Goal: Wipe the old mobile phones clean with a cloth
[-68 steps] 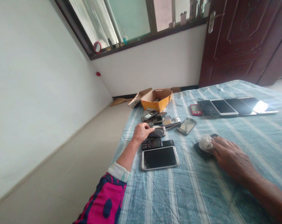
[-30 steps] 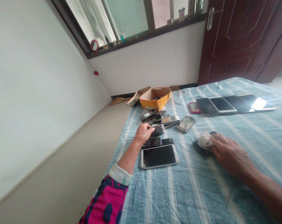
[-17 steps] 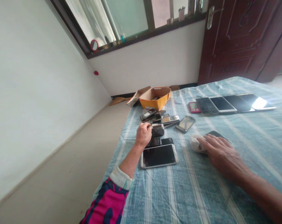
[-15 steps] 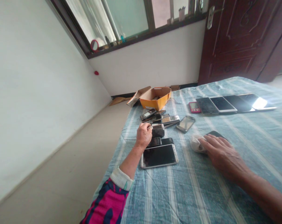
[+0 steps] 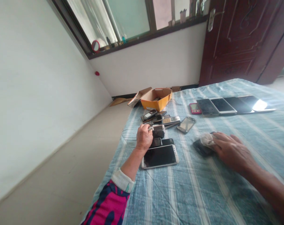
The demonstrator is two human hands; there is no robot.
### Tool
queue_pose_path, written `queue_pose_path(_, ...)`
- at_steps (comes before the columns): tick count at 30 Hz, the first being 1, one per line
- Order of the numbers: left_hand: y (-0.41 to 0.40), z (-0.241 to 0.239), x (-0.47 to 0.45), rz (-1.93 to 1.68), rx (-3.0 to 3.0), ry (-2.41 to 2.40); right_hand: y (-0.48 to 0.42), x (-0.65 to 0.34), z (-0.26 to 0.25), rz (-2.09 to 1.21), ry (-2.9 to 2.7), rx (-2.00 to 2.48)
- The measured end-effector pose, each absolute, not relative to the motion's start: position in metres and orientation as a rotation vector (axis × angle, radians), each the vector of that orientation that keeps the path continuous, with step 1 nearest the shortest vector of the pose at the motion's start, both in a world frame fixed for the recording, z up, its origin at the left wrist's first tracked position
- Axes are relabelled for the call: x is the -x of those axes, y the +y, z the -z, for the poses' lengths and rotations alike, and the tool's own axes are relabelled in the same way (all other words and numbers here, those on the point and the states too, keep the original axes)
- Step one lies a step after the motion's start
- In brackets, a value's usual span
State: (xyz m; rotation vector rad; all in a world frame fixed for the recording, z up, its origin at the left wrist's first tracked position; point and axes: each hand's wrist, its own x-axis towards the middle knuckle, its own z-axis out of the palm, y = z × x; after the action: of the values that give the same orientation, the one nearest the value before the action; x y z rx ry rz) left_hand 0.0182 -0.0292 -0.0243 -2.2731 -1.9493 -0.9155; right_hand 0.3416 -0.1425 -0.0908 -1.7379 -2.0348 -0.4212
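Note:
Crumpled white tissue (image 5: 207, 139) is under the fingertips of my right hand (image 5: 232, 151), which presses it onto a dark smartphone (image 5: 200, 148) lying on the bed. On the left, my left hand (image 5: 144, 137) has its fingers curled closed at the left end of a small silver-and-black mobile phone (image 5: 158, 128); the fingertips are partly hidden. Just nearer than that hand lie a small black phone (image 5: 156, 142), another dark phone (image 5: 169, 142) and a large white-framed smartphone (image 5: 160, 157) with a black screen.
Behind my left hand are several old keypad phones (image 5: 171, 120), and an open orange cardboard box (image 5: 159, 103). A scuffed touchscreen phone (image 5: 186, 124) lies mid-bed. Farther right, a red phone (image 5: 195, 108) sits beside a row of smartphones (image 5: 223, 105). Striped blue cloth (image 5: 191, 193) covers the bed.
My right hand and the tissue have slid right across the dark smartphone, uncovering its left end. My left hand stays almost in place by the silver-and-black phone.

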Motion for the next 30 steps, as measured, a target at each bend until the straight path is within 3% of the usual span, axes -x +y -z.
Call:
queue_pose_path(11, -0.039, 0.012, -0.009, 0.952, 2.239, -1.945, -0.154, -0.318, 0.083, 0.478, -2.107, 1.668)
queue_pose_path(17, -0.084, 0.003, -0.051, 0.951, 2.602, -1.58, -0.153, -0.313, 0.087, 0.447, -2.128, 1.635)
queue_pose_path(22, -0.124, 0.022, -0.097, 0.526, 2.945, -0.925, -0.146, -0.343, 0.095, 0.44, -2.032, 1.76)
queue_pose_path(30, -0.149, 0.049, -0.123, 0.301, 3.025, -0.69, -0.146, -0.345, 0.094, 0.477, -1.995, 1.797)
